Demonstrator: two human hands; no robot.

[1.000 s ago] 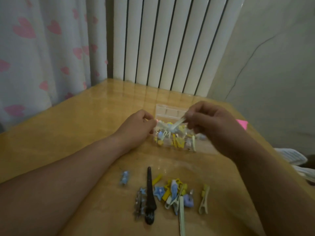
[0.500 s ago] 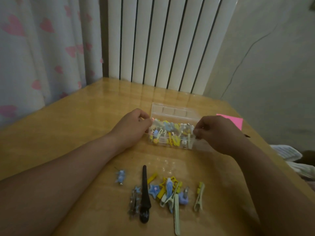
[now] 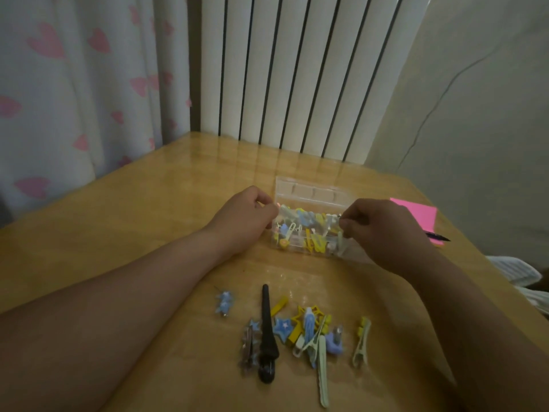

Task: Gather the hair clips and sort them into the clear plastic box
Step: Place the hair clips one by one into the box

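The clear plastic box (image 3: pixel 309 190) stands mid-table with its lid open backwards, packed with yellow, blue and pale hair clips. My left hand (image 3: pixel 243 221) is curled against the box's left end, fingers closed on its edge. My right hand (image 3: pixel 383 230) is at the right end, thumb and finger pinched on a pale hair clip (image 3: pixel 340 243) that stands inside the box. Nearer me lie the loose clips: a long black clip (image 3: pixel 267 334), a blue star clip (image 3: pixel 224 303), a mixed heap (image 3: pixel 312 331) and a pale green clip (image 3: pixel 361 341).
A pink notepad (image 3: pixel 416 215) with a pen (image 3: pixel 438 237) lies right of the box, near the table's right edge. A white radiator (image 3: pixel 297 69) and a heart-print curtain (image 3: pixel 74 84) rise behind the wooden table (image 3: pixel 133 209). Striped cloth (image 3: pixel 517 272) lies beyond the right edge.
Both hands held a pale clip above the box a second ago. They have come down to the box's two ends, and the clip now sits in its right end.
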